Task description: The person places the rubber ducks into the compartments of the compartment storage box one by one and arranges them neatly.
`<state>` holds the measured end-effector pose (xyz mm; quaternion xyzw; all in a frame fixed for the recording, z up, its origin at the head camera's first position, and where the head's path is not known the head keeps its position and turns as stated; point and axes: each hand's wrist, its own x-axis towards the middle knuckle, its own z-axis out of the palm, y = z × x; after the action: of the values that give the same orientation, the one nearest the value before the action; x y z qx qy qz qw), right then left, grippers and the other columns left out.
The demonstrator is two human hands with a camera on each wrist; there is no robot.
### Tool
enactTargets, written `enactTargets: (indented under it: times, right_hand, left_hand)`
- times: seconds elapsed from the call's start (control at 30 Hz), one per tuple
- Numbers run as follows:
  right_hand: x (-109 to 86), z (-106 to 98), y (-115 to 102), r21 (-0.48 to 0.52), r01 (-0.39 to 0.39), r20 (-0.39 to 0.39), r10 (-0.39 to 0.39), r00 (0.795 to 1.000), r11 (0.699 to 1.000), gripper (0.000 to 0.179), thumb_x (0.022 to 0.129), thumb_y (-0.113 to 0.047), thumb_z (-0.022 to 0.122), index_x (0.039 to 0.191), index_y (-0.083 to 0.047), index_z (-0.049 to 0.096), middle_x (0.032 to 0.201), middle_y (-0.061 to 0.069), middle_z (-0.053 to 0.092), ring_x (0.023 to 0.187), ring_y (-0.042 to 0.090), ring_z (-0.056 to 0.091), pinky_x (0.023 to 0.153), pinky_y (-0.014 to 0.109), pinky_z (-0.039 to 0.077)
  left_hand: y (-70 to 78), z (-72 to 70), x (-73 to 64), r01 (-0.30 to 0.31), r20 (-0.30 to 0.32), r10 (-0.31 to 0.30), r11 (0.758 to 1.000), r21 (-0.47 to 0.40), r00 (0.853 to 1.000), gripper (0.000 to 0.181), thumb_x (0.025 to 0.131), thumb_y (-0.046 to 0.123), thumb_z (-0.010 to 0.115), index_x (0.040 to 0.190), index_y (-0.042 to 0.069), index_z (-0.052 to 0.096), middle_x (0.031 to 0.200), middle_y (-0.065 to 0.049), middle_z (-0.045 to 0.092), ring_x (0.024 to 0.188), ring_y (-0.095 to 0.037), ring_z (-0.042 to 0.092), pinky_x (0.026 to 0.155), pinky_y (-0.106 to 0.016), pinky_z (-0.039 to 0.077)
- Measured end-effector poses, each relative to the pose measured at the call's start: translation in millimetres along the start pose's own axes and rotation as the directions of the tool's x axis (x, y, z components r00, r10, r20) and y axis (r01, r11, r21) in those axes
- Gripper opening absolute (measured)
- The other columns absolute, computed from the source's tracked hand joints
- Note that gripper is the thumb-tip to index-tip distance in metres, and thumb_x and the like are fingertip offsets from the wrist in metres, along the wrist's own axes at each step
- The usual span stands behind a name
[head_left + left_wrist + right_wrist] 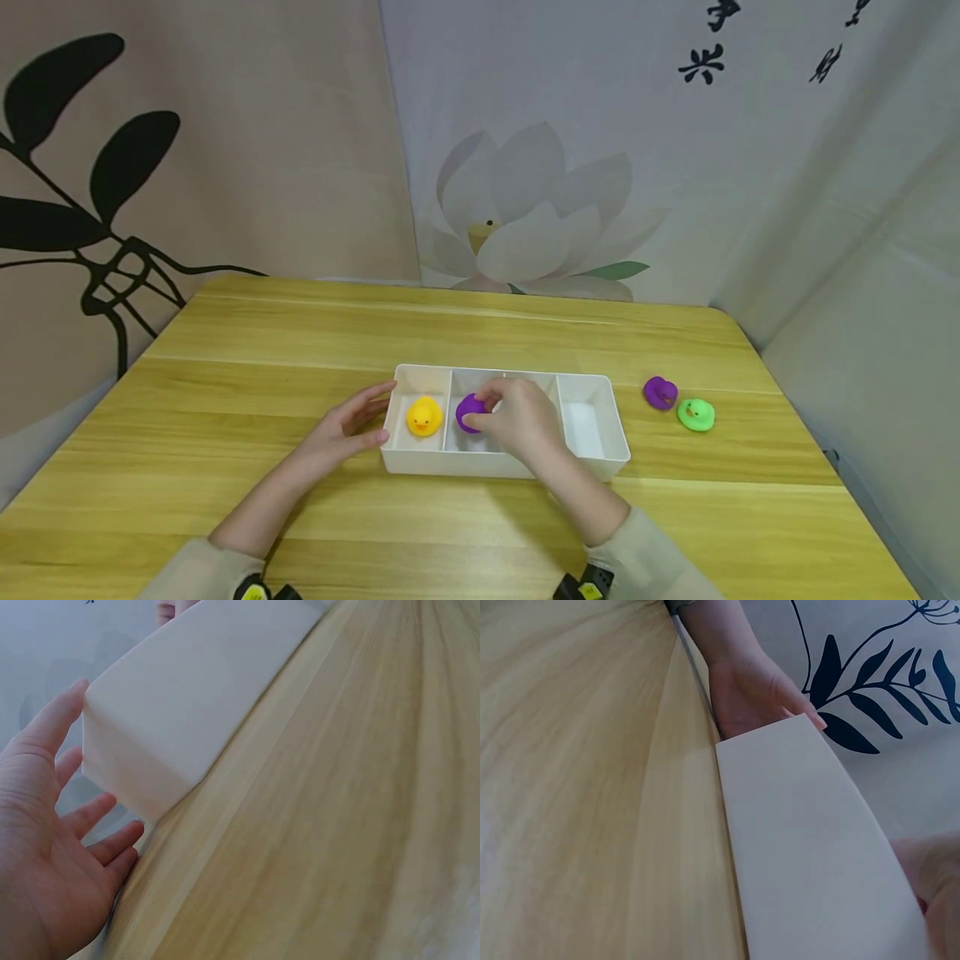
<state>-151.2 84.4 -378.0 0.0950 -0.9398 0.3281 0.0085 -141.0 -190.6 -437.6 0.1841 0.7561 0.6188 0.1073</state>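
Note:
A white divided box [480, 463] sits on the table in the head view. In its left compartment is a yellow rubber duck [424, 416]. My right hand [525, 421] reaches over the box, thumb and index finger pinching a purple rubber duck [470, 412] in the compartment to the right of the yellow one. Part of that duck is hidden behind the fingers. At the box's left end, my left hand [351, 423] has its fingers spread, with the thumb and fingertips against the wall. In the left wrist view, the left hand's thumb [56, 720] lies at the top corner.
Right of the box, a second purple duck [661, 392] and a green duck [696, 414] stand close together on the wooden table [315, 333]. A printed curtain [300, 142] hangs behind the table's far edge.

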Motion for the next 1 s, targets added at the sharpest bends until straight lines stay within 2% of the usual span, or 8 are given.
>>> enactTargets:
  times: [0.67, 1.0]
  right_hand:
    - [5.6, 6.4, -0.6, -0.119, 0.035, 0.042, -0.030, 0.999, 0.992, 0.021, 0.071, -0.030, 0.085, 0.083, -0.017, 0.074, 0.070, -0.010, 0.059, 0.071, 0.013, 0.053, 0.060, 0.029, 0.041]
    - [4.3, 6.0, 0.3, -0.137, 0.031, 0.050, -0.024, 0.998, 0.990, 0.021, 0.070, -0.030, 0.085, 0.083, -0.018, 0.073, 0.072, -0.010, 0.060, 0.073, 0.013, 0.054, 0.061, 0.030, 0.042]
  left_hand:
    - [0.1, -0.3, 0.3, -0.021, -0.001, 0.021, 1.000, -0.009, 1.000, 0.062, 0.093, 0.006, 0.061, 0.148, 0.009, 0.034, 0.145, -0.026, 0.036, 0.133, -0.045, 0.031, 0.102, -0.064, 0.027]
    - [-1.8, 0.5, 0.3, -0.013, 0.002, 0.013, 1.000, -0.002, 1.000, 0.061, 0.093, 0.010, 0.061, 0.148, 0.011, 0.034, 0.146, -0.025, 0.036, 0.133, -0.045, 0.031, 0.101, -0.062, 0.030]
